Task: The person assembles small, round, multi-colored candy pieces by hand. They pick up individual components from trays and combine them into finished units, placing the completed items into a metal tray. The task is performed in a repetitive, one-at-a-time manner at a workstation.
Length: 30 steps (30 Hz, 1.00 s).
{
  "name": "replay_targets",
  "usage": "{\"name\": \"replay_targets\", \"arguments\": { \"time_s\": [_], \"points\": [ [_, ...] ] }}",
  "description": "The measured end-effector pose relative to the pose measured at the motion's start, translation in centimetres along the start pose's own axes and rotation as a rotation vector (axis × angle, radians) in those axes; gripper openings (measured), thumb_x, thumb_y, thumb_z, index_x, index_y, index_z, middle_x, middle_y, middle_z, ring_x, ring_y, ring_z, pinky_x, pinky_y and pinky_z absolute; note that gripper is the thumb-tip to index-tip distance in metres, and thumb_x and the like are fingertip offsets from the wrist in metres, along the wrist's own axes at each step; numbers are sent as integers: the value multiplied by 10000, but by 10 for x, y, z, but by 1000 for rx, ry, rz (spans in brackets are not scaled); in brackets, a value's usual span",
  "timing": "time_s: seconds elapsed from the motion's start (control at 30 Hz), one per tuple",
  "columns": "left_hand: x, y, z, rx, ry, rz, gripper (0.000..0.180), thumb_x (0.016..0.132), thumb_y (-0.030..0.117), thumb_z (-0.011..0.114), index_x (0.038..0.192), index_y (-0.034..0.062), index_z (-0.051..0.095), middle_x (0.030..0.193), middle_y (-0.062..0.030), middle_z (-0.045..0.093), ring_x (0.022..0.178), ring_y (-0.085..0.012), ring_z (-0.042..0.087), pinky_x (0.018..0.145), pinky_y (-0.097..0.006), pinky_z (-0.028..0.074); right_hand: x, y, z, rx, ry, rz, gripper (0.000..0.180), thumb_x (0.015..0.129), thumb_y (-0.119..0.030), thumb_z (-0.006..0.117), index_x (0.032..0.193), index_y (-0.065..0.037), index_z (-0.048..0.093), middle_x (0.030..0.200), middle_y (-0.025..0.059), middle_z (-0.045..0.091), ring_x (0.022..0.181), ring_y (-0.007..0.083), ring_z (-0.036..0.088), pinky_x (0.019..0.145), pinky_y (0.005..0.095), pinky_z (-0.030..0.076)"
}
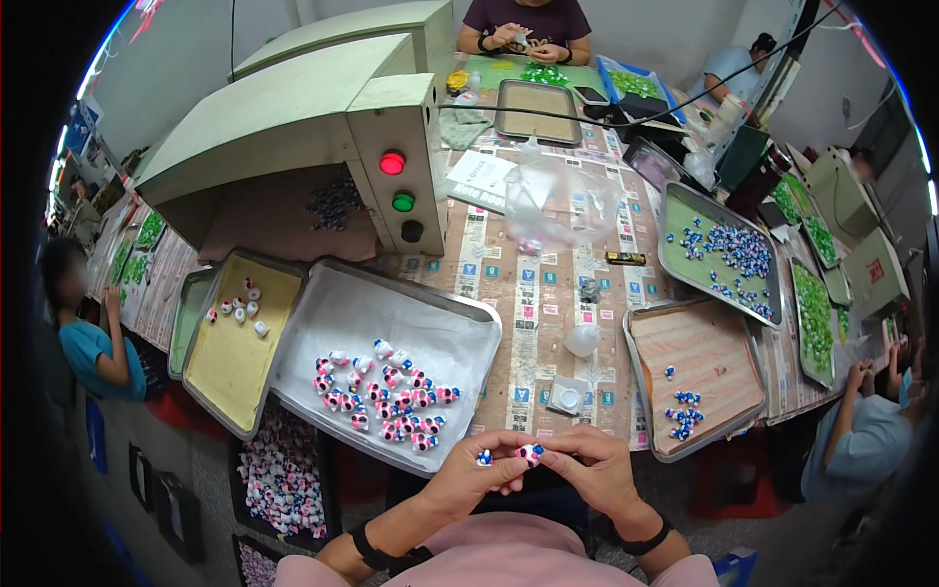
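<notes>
At the near table edge my left hand (469, 474) and my right hand (595, 472) meet, fingers closed. Both pinch a small pink, white and blue figurine (529, 454) between their fingertips. A second small blue-and-white piece (484, 457) is tucked in the fingers of my left hand. Just beyond that hand lies a metal tray (303, 338) lined with white paper, bearing many similar pink, white and blue figurines (396, 399). Right of my hands, a tray with a brownish liner (699, 344) carries several small blue-and-white pieces (685, 416).
A pale box-shaped machine (284, 127) with red and green lights stands back left. A yellow-lined tray (230, 342) holds white pieces. Nearby are a small white square dish (568, 394), a translucent bottle (582, 340) and a full blue-piece tray (719, 249). Another person (528, 29) works opposite.
</notes>
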<state>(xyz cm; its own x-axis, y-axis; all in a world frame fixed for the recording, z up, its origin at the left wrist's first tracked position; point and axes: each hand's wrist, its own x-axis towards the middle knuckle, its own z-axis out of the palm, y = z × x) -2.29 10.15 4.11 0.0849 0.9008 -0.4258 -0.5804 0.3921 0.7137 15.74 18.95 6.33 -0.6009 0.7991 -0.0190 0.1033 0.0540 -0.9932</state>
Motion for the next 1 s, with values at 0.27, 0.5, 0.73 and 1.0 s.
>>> {"name": "replay_targets", "arguments": {
  "time_s": [0.27,0.5,0.73,1.0],
  "points": [
    [14,41,-35,740,389,411,228,819,70,693,1032,-7,665,836,-64,651,731,-131,616,652,-256,498,8,13,-77,-548,423,-78,207,785,-12,676,991,-10,693,1003,126,679,897,245,642,731,330,508],
    [20,46,-54,1224,474,627,260,751,11,694,1010,-3,677,970,-162,663,897,-315,638,809,-337,500,-4,42,-151,-816,599,20,231,773,-42,668,1000,-4,684,1038,153,649,1001,307,595,868,377,468],
    [20,40,-57,1077,629,741,182,779,13,698,957,-22,674,853,-102,655,761,-201,620,712,-299,492,3,56,-154,-917,541,-29,262,756,-40,662,1017,-19,679,1050,157,639,1018,333,573,909,387,447],
    [-5,36,-34,-329,197,162,207,971,239,482,1039,60,559,772,-24,509,641,-145,496,572,-294,412,28,69,-148,-1005,530,-82,240,761,9,632,996,-18,673,996,151,613,967,344,556,848,396,456]
  ]
}}
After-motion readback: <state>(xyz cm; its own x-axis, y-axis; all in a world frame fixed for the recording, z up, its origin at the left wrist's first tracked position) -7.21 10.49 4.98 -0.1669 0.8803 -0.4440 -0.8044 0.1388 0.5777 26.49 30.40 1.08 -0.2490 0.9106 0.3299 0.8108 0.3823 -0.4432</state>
